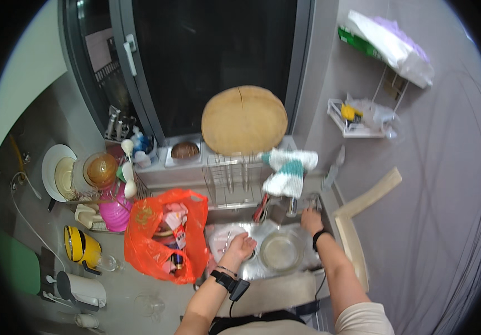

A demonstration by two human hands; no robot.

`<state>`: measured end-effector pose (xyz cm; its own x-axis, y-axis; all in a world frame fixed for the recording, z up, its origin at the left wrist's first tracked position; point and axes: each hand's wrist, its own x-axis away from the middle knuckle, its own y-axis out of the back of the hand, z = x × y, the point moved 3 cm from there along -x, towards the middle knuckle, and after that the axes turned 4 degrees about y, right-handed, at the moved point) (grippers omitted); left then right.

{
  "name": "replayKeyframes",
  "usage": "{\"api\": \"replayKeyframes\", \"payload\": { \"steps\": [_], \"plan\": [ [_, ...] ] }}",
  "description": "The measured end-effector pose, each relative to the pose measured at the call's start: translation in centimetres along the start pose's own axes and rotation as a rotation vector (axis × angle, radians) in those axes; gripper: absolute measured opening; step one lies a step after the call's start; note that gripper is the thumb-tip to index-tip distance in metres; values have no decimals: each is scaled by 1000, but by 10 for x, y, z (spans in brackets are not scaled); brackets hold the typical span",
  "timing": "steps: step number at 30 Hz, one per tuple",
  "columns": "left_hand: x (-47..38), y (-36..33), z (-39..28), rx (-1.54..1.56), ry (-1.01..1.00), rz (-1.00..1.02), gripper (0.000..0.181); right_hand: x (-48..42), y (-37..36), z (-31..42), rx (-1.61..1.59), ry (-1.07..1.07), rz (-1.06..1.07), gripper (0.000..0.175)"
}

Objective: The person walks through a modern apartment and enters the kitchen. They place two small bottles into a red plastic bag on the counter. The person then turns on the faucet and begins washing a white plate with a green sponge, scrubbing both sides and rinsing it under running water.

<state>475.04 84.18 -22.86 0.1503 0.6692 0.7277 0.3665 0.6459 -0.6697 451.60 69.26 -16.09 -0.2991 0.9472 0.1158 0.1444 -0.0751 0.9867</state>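
Note:
My left hand (pixel 243 246) is held palm up over the stainless steel sink (pixel 261 270), fingers slightly curled, with nothing visible in it. Beneath and beside it lies a pale, clear plastic item (pixel 222 239). A round glass bowl (pixel 281 252) rests in the sink to the right of that hand. At the back right corner, my right hand (pixel 310 220) reaches to the metal faucet (pixel 292 207), by its handle (pixel 315 201). The fingers are partly hidden, so their grip is unclear. A white and green cloth (pixel 286 178) hangs above the faucet.
Left of the sink stands an open red plastic bag (pixel 137 247) filled with wrappers. A wire rack (pixel 230 180) and a wooden cutting board (pixel 244 119) are behind the sink. Further left are a dish rack with a pink colander (pixel 115 211), a yellow appliance (pixel 85 248) and a kettle (pixel 83 289).

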Motion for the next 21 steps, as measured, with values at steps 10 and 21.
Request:
{"api": "replayKeyframes", "payload": {
  "steps": [10,21],
  "plan": [
    [-66,-36,-10,22,-201,29,15,24,8,62,-671,438,-231,22],
    [-55,9,-30,58,-168,138,20,-10,-52,210,-2789,284,1944,30]
  ]
}}
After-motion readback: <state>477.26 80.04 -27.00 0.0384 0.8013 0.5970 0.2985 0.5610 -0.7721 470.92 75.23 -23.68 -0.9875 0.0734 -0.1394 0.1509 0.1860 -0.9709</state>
